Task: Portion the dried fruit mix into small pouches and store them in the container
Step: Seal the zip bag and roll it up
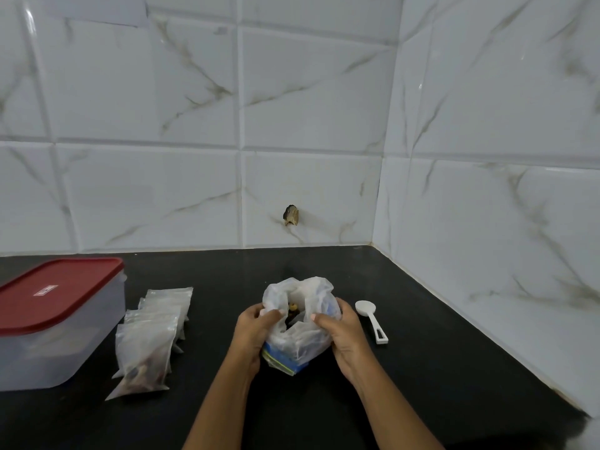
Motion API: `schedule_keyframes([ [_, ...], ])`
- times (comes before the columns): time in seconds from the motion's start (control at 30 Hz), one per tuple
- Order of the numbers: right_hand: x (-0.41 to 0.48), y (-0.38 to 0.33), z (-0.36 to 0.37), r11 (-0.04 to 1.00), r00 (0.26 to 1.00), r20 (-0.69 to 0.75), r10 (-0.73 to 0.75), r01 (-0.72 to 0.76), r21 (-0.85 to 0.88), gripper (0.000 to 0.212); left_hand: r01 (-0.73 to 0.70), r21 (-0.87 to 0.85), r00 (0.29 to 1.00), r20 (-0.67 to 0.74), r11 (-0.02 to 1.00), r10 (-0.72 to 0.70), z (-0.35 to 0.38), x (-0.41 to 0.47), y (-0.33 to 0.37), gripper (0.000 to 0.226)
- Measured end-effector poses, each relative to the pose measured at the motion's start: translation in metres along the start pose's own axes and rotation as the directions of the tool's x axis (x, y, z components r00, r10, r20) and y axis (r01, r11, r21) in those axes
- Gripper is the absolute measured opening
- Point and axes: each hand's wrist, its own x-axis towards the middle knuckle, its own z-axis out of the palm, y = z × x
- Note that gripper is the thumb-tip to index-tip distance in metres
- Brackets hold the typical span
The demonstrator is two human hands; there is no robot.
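left hand (252,331) fingers pinch bag (300,323) rim | right hand (344,334) fingers pinch opposite rim | bag open on counter (422,368) | spoon (371,319) just right | pouches (152,336) beside lidded container (55,323)

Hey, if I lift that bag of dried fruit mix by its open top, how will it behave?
Probably floppy: the thin film of the bag is crumpled where the left hand and right hand grip its rim. Likely bottom-heavy, since the contents sit low. With its mouth open, it may spill if tipped.

red lid (61,289), small label, unreadable
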Motion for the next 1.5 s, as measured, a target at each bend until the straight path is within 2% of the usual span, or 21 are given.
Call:
schedule_keyframes([
  [0.07,-0.001,-0.002,0.0,0.999,0.999,-0.006,-0.031,0.031,-0.02,0.044,-0.023,-0.002,0.996,-0.084,1.0,0.023,0.001,0.002,-0.002,0.032],
  [0.13,0.0,-0.005,0.0,0.996,0.997,-0.027,-0.076,0.074,-0.051,0.046,-0.069,0.146,0.969,-0.226,0.987,0.101,0.002,0.004,-0.001,0.033],
  [0.23,0.002,-0.003,0.001,0.96,0.983,-0.055,-0.174,0.157,-0.23,0.052,-0.11,0.455,0.85,-0.417,0.884,0.321,0.001,0.0,0.0,0.026],
  [0.3,0.001,-0.002,0.003,0.899,0.963,-0.051,-0.265,0.228,-0.374,0.054,-0.148,0.476,0.803,-0.455,0.867,0.386,0.0,-0.003,0.001,0.027],
  [0.33,0.001,-0.002,0.002,0.885,0.956,-0.046,-0.29,0.25,-0.393,0.053,-0.179,0.447,0.806,-0.445,0.877,0.391,-0.001,-0.004,0.001,0.029],
  [0.4,-0.001,-0.008,0.0,0.962,0.975,-0.01,-0.221,0.216,-0.165,0.05,-0.246,0.319,0.854,-0.375,0.915,0.36,-0.001,-0.004,0.001,0.038],
  [0.47,-0.003,-0.015,-0.003,0.98,0.984,0.149,-0.095,0.066,0.185,0.041,-0.265,0.188,0.904,-0.294,0.946,0.311,-0.001,-0.001,-0.001,0.043],
  [0.53,-0.004,-0.019,-0.006,0.931,0.961,0.274,0.029,-0.126,0.342,0.037,-0.188,-0.02,0.961,-0.208,0.982,0.18,0.002,0.0,0.002,0.034],
  [0.63,0.0,-0.016,-0.009,0.861,0.961,0.212,0.175,-0.254,0.441,0.046,-0.062,-0.399,0.996,-0.09,0.915,0.028,0.002,-0.001,0.006,0.032],
  [0.7,0.002,-0.014,-0.009,0.866,0.978,0.146,0.146,-0.198,0.46,0.034,-0.115,-0.422,0.989,-0.136,0.899,0.062,0.0,0.002,0.007,0.01],
  [0.73,0.002,-0.013,-0.009,0.881,0.986,0.119,0.117,-0.158,0.447,0.027,-0.127,-0.421,0.987,-0.141,0.898,0.073,0.0,0.0,0.008,0.009],
  [0.83,0.002,-0.015,-0.006,0.909,0.99,0.115,0.085,-0.124,0.399,0.035,-0.068,-0.423,0.997,-0.062,0.904,0.046,0.001,-0.004,0.01,0.04],
  [0.9,-0.001,-0.018,-0.005,0.915,0.99,0.121,0.065,-0.108,0.388,0.041,-0.109,-0.378,0.994,-0.041,0.919,0.101,0.002,-0.003,0.008,0.045],
  [0.97,-0.003,-0.02,-0.004,0.919,0.99,0.143,0.017,-0.072,0.387,0.047,-0.262,-0.179,0.962,-0.125,0.948,0.242,0.001,0.0,0.003,0.046],
  [1.03,-0.005,-0.022,-0.005,0.929,0.988,0.147,-0.04,-0.017,0.368,0.051,-0.389,0.149,0.876,-0.245,0.909,0.415,0.001,0.0,0.002,0.048],
  [1.1,-0.005,-0.023,-0.007,0.95,0.99,0.101,-0.097,0.062,0.306,0.057,-0.412,0.37,0.774,-0.34,0.833,0.534,0.002,-0.003,0.002,0.049],
  [1.2,-0.004,-0.026,-0.009,0.933,0.994,0.052,-0.092,0.068,0.353,0.054,-0.433,0.378,0.698,-0.434,0.818,0.57,0.0,-0.004,0.003,0.049],
  [1.3,-0.009,-0.029,-0.006,0.887,0.98,0.188,0.067,-0.145,0.438,0.03,-0.392,0.243,0.769,-0.442,0.887,0.461,-0.003,0.0,0.002,0.052],
  [1.37,-0.009,-0.024,-0.008,0.875,0.961,0.22,0.166,-0.247,0.416,0.038,-0.289,0.092,0.876,-0.376,0.953,0.302,-0.003,0.003,0.001,0.042],
  [1.43,-0.008,-0.019,-0.007,0.873,0.958,0.203,0.204,-0.272,0.404,0.034,-0.162,-0.046,0.95,-0.279,0.986,0.143,-0.001,0.002,0.002,0.033],
  [1.5,-0.007,-0.015,-0.006,0.893,0.961,0.186,0.205,-0.262,0.367,0.026,-0.153,-0.066,0.96,-0.247,0.986,0.133,0.0,-0.001,0.003,0.032],
])
